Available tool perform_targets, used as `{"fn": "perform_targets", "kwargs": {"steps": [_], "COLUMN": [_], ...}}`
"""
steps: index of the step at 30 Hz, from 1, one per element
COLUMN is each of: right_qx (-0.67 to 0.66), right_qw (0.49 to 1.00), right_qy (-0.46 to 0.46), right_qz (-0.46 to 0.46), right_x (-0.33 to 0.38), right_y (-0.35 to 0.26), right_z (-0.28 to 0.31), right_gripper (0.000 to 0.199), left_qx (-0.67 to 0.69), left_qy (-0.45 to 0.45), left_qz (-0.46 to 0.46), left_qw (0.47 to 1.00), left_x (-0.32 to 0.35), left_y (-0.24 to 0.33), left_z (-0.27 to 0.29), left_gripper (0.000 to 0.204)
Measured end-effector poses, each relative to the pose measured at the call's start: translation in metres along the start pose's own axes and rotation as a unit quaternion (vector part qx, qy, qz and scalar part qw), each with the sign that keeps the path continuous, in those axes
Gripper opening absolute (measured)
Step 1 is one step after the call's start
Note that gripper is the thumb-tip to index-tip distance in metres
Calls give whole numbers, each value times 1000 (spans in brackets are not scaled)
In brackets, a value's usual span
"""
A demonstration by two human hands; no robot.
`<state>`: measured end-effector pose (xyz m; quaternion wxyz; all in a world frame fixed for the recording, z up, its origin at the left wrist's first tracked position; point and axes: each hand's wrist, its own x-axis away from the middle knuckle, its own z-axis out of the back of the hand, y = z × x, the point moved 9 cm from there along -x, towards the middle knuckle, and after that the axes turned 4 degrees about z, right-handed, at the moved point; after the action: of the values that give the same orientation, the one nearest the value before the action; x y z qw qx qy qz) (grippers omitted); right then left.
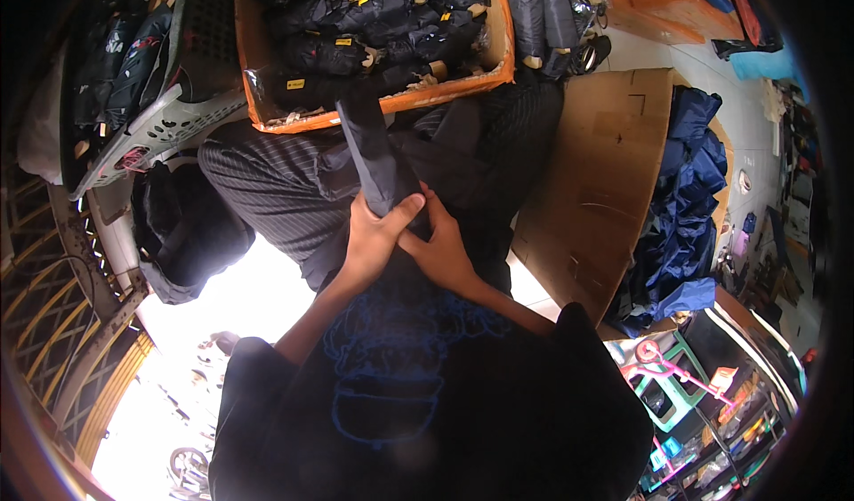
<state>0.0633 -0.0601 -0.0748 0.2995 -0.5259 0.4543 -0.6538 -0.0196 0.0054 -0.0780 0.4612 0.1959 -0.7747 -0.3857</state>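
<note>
Both of my hands grip a long, narrow black fabric sleeve (365, 149) above my lap, its far end pointing up toward the box. My left hand (375, 236) is closed on its near left side, with the thumb lying across the fabric. Close beside it, my right hand (442, 247) is closed around the near right side. Whether anything is inside the sleeve I cannot tell. Just beyond its far end stands an orange-edged cardboard box (391, 103), filled with black fabric bundles (400, 34) that look like folded umbrellas with pale wooden ends.
At the left, a grey perforated plastic basket (178, 127) holds more black bundles. A black bag (182, 234) lies below it. To the right, a tall cardboard box (596, 181) stands by a heap of dark blue fabric (680, 198). A green stool (680, 381) is at the lower right.
</note>
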Motion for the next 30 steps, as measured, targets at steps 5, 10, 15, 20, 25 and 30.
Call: {"fn": "perform_targets", "kwargs": {"steps": [5, 10, 15, 20, 25, 30], "right_qx": [5, -61, -25, 30, 109, -60], "right_qw": [998, 996, 993, 981, 962, 992], "right_qy": [45, 43, -12, 43, 48, -79], "right_qz": [36, 55, 115, 188, 248, 81], "right_x": [1, -4, -15, -22, -22, -32], "right_y": [4, 6, -24, -48, -59, -38], "right_z": [3, 1, -8, -7, -10, -5], "right_gripper": [62, 58, 51, 65, 72, 46], "left_qx": [39, 59, 135, 113, 154, 227], "left_qy": [-9, -24, -53, 38, 48, -29], "left_qz": [-5, -48, -101, -97, -138, -84], "left_qw": [999, 997, 984, 988, 977, 970], "left_x": [4, 4, -10, -5, -3, -10], "left_y": [-9, -6, 29, 49, 48, 30], "left_z": [-5, -4, 8, 8, 10, 17], "left_gripper": [39, 54, 64, 32, 35, 47]}}
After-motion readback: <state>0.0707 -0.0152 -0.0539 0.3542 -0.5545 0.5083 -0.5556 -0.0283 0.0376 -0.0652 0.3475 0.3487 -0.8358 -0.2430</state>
